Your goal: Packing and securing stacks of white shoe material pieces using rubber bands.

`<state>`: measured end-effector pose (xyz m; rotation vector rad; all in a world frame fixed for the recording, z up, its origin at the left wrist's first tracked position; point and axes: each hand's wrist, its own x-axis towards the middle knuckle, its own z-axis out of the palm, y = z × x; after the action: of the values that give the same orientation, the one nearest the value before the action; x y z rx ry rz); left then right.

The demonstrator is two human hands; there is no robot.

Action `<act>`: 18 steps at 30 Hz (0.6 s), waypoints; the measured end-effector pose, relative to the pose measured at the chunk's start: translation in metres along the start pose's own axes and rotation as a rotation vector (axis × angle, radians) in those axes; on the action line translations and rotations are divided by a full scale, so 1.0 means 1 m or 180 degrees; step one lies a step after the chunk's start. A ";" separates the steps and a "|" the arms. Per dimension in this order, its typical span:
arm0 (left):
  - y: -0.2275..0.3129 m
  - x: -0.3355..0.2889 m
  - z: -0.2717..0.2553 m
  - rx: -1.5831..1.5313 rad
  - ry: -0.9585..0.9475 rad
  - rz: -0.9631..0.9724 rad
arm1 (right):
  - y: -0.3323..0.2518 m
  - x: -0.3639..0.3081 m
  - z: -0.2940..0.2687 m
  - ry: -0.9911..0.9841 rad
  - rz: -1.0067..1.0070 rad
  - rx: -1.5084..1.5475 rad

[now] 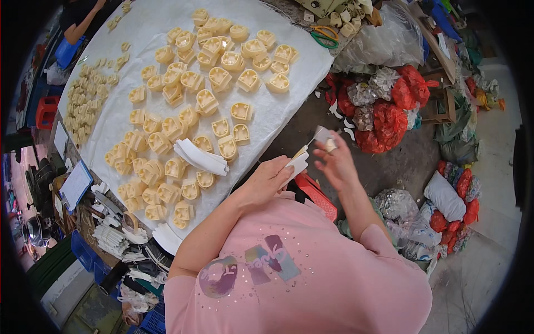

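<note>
My left hand [267,178] is closed around a white strip [298,163], with a thin yellowish edge showing along its far side. Just to the right, my right hand [338,164] is raised with its fingers bent. A small flat greyish-white piece [322,134] shows at its fingertips, too blurred to name. On the white-covered table [300,83] left of my hands lie several cream plastic parts [221,78], rounded at one end and hollow. A stack of curved white strips [200,157] rests on the near part of the table, against some of these parts.
Smaller cream pieces [83,106] cover the table's far left. Green-handled scissors [324,37] lie at its far right corner. A red plastic basket [316,197] is below my hands. Red bags [389,122] and clear bags are on the floor at right. Another person's arm [80,28] shows at upper left.
</note>
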<state>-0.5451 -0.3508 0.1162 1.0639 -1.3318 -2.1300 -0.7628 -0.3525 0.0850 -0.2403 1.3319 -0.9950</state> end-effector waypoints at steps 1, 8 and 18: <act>-0.004 -0.001 -0.001 0.0102 0.0082 0.0135 | 0.000 -0.007 0.018 -0.0193 0.0175 0.0015; 0.006 -0.014 -0.006 -0.0020 0.0174 0.0202 | 0.060 0.060 -0.095 -0.0599 0.0146 -0.3406; -0.004 -0.021 -0.015 -0.0274 0.0333 -0.0114 | 0.059 0.084 -0.179 0.0358 -0.1173 -0.3198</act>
<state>-0.5203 -0.3438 0.1171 1.1553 -1.1711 -2.1060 -0.9010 -0.3100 -0.0626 -1.2341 1.8479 -0.5511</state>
